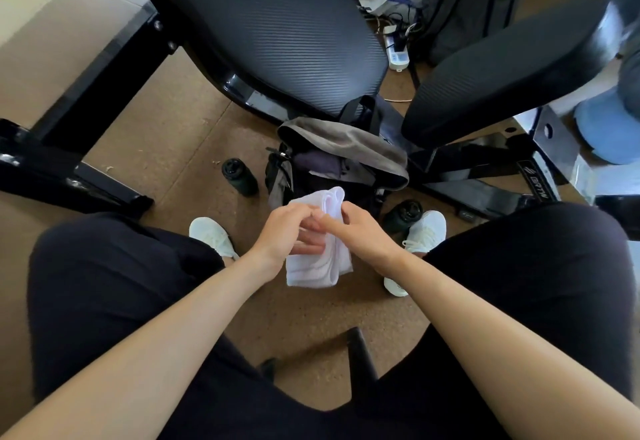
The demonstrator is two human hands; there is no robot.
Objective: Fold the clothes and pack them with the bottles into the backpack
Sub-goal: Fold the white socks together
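Garment [320, 266] white, ribbed, folded, pinched between hands.

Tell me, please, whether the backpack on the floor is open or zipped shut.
Open: the backpack has its grey flap thrown back, and dark clothes show inside its mouth.
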